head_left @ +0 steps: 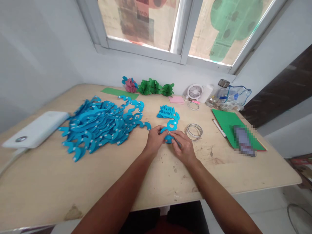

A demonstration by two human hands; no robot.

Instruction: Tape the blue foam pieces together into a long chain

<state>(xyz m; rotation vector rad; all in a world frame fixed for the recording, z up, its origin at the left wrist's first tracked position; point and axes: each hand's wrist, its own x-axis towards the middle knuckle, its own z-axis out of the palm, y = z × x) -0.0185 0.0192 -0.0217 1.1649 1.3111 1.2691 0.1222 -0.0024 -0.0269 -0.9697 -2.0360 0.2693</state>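
Near the middle of the table, my left hand (155, 140) is closed on a curved blue paper piece (166, 130), pinching it by its left side. My right hand (184, 146) meets it from the right, fingertips at the paper's edge. A thin dark stick-like tool (178, 143) lies in the right fingers; its exact kind is unclear. Just beyond the hands, a ring-shaped blue paper piece (172, 124) leads to a row of folded blue paper pieces (167, 112). A large pile of blue paper crescents (102, 122) with small white patches lies to the left.
Rolls of tape (194, 131) lie right of my hands. Farther right are a white pen (219, 127), green sheets (234, 126) and a blurred-out object. A white power bank (36, 130) sits left. Green paper ornaments (154, 87), a small fan (194, 92) and a bottle (220, 91) stand behind.
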